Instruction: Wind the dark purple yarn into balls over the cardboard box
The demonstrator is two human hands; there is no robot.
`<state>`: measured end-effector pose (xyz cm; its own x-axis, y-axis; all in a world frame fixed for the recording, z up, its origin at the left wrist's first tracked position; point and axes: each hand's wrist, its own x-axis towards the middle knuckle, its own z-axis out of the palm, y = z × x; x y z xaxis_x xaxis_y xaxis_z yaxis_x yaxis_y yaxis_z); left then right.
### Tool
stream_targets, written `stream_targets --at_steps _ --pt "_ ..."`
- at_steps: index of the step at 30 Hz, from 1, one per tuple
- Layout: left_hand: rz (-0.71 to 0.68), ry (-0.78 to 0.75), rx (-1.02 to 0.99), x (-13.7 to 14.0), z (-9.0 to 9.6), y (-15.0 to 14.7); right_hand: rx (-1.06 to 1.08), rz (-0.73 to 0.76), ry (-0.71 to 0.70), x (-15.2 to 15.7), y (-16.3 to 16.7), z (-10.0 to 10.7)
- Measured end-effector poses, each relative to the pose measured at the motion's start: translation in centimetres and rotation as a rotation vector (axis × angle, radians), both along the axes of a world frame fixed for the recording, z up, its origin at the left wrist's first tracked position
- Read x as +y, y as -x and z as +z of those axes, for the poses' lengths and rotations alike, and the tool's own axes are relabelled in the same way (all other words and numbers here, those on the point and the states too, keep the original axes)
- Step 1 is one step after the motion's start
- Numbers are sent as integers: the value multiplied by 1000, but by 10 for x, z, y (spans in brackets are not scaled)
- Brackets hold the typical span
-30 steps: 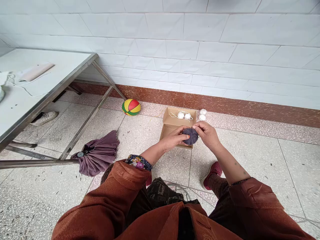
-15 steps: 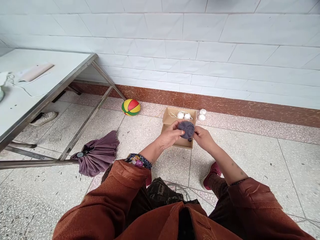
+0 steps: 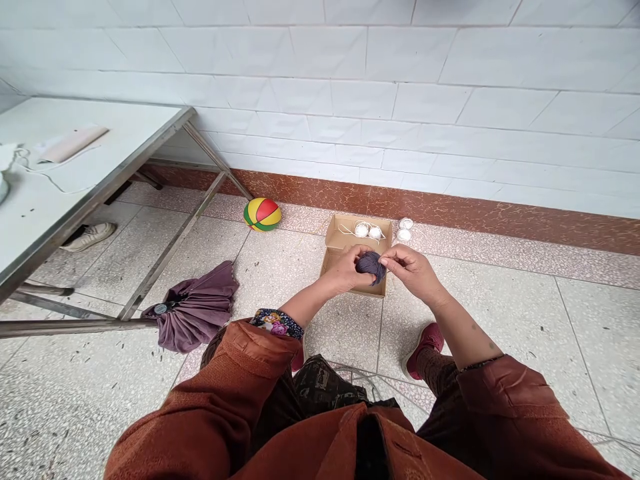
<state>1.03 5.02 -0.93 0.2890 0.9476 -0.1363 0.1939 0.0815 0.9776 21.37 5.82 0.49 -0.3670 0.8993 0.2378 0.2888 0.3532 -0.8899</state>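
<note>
Yarn ball point(image 3: 371, 265), dark purple, gripped by the left hand point(image 3: 346, 270) while the right hand point(image 3: 413, 269) pinches its side, above the cardboard box's point(image 3: 345, 230) near edge on the floor.

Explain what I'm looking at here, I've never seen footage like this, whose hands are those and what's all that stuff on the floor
There is no machine. The picture comes from a camera worn on a person's head, looking forward and down, so the arms in rust-brown sleeves are the wearer's own.

The left hand and right hand together hold a dark grey ball of yarn above an open cardboard box that sits on the tiled floor. Two small white yarn balls lie in the box, and two more sit just outside it by the wall.

Further left are a red, yellow and green ball, a folded purple umbrella and a metal-framed table with a shoe beneath it.
</note>
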Motion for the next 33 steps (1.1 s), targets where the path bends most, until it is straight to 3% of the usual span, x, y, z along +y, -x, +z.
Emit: stream_targets --at_steps 3,6,10,14,18,23,26,30,33 --pt "-180 97 -97 -4 5 0 -31 -53 -54 4 -1 -6" --pt "-317 183 -324 -6 5 0 -50 -96 -64 8 -1 -14" --pt "-250 285 -610 -8 7 1 -70 -159 -27 10 2 -25" --pt "-106 319 -724 -5 13 3 -165 -164 -18 7 5 -35" --pt "81 286 -645 2 9 4 -249 -33 -9 1 8 -35" --pt "237 191 -434 7 1 6 -207 197 30 -7 12 -16" --pt "215 125 -270 7 1 5 -119 226 89 -9 10 -3" --pt "109 85 -98 3 1 2 17 120 148 -5 4 4" --pt "-34 140 -87 0 0 1 44 36 121 -1 2 1"
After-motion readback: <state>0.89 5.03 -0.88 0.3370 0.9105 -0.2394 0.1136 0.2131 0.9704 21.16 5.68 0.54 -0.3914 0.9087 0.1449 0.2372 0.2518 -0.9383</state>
